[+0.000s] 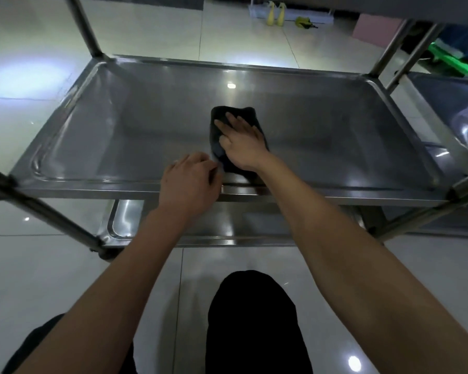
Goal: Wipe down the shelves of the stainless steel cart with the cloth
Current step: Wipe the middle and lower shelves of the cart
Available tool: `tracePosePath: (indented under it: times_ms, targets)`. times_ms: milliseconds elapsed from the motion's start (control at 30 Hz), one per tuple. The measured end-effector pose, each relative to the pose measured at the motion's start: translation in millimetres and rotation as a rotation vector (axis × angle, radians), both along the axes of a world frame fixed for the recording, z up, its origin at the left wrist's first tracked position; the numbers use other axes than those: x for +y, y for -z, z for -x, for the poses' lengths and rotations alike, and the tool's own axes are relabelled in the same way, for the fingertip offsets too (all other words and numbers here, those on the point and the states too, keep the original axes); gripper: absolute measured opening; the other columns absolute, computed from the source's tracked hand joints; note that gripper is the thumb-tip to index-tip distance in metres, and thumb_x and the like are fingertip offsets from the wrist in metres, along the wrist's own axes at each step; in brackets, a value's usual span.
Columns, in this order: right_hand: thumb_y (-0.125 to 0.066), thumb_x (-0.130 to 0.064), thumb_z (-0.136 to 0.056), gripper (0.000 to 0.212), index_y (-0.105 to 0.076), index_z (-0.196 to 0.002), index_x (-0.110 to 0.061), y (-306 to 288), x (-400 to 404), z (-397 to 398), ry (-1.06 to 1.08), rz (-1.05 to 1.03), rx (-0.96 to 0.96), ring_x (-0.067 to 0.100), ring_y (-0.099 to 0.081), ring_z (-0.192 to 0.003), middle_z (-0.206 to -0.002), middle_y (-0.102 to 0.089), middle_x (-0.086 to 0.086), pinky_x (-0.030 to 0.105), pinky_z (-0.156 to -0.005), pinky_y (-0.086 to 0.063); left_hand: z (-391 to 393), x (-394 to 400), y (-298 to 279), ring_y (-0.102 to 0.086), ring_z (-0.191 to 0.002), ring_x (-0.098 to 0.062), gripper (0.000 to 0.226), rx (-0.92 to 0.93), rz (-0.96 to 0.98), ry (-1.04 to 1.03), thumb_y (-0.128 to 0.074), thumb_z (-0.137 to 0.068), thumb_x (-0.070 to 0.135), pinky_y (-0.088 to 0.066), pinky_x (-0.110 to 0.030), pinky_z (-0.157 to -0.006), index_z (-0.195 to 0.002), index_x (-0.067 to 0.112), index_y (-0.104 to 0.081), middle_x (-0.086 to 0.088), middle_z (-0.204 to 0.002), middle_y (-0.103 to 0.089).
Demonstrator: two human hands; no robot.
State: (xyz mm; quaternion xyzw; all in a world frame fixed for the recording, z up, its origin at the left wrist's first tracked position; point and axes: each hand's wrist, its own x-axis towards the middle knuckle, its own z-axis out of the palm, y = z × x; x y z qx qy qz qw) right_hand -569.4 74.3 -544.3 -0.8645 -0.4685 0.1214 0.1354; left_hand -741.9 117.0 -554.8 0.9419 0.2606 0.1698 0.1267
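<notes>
Pressing flat on a dark cloth (237,118), the right hand (242,145) lies palm down with its fingers spread and stretched forward, so it pins the cloth rather than grips it. The cloth sits on the middle shelf (119,125) of the stainless steel cart (389,195), a little right of centre and toward the near rim, its back edge reaching almost to that rim under the wrist. Just beside it, the left hand (191,182) rests over the front lip of the same shelf with its fingers curled in; it looks to be pinching the near left corner of the cloth, though that spot is blurred and I cannot be sure. A lower shelf (127,222) shows beneath, bare metal catching the light. Upright posts (88,28) rise at the corners. Below, a dark-trousered knee (254,319) hangs over pale glossy floor tiles (38,265).
</notes>
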Motion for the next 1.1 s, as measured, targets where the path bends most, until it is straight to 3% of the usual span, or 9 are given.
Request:
tracePosePath:
  times_ms: [267,467,700,1100]
  targets:
    - [-0.028,-0.032,-0.106,0.051,-0.026,-0.157,-0.034,8,23,28,-0.079,-0.072,-0.011,0.017,-0.004,-0.154,-0.168,-0.007,-0.006,0.042,-0.122,-0.001,24,2,1,-0.061,-0.1,-0.029,0.029,0.002,-0.002,-0.014,-0.058,-0.091,0.033,-0.047,-0.042,-0.089,-0.11,0.016,-0.071,-0.003,-0.113,-0.065]
    - [-0.027,-0.034,-0.105,0.05,-0.03,-0.155,-0.035,7,17,14,-0.081,-0.097,-0.038,0.019,-0.009,-0.154,-0.168,-0.012,-0.005,0.044,-0.124,-0.007,15,-1,-7,-0.06,-0.097,-0.031,0.025,0.048,-0.02,-0.025,-0.055,-0.092,0.028,-0.046,-0.04,-0.082,-0.107,0.013,-0.069,-0.006,-0.111,-0.064]
    - [-0.024,-0.037,-0.107,0.05,-0.03,-0.156,-0.033,5,-11,-44,0.046,-0.074,-0.05,0.021,-0.013,-0.153,-0.168,-0.013,-0.003,0.043,-0.124,-0.011,-18,-25,-19,-0.052,-0.117,-0.029,0.032,0.093,-0.031,0.005,-0.052,-0.091,0.024,-0.041,-0.045,-0.091,-0.119,0.017,-0.065,-0.004,-0.122,-0.06]
    - [-0.023,-0.038,-0.108,0.049,-0.028,-0.156,-0.033,12,-132,-161,0.32,-0.032,-0.07,0.023,-0.013,-0.153,-0.168,-0.012,-0.002,0.044,-0.123,-0.012,-109,-107,-17,-0.051,-0.116,-0.027,0.033,0.139,-0.053,0.223,-0.048,-0.093,0.032,-0.045,-0.049,-0.094,-0.117,0.019,-0.066,-0.004,-0.123,-0.059]
